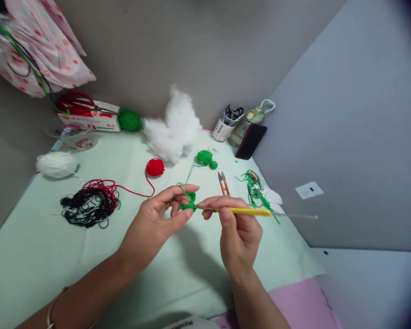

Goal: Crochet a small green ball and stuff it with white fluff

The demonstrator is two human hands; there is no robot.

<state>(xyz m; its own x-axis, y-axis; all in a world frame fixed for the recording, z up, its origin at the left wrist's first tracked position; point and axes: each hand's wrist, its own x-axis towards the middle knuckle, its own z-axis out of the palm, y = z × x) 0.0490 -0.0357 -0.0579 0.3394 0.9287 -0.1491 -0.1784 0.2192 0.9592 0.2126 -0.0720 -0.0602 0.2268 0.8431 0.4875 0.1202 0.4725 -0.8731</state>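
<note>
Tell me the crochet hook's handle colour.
Yellow: the crochet hook in the right hand, head view.

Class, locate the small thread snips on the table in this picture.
The thread snips lie on the green cloth just beyond the right hand, between the small green yarn ball and the green thread scraps.

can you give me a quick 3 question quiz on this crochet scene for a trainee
1. True or false: the right hand holds a yellow-handled crochet hook.
2. What lies nearest the red yarn ball? A) white stuffing B) dark phone C) white yarn ball
3. What does the left hand pinch?

Key
1. True.
2. A.
3. A small green crochet piece, with green yarn running over its forefinger.
</note>
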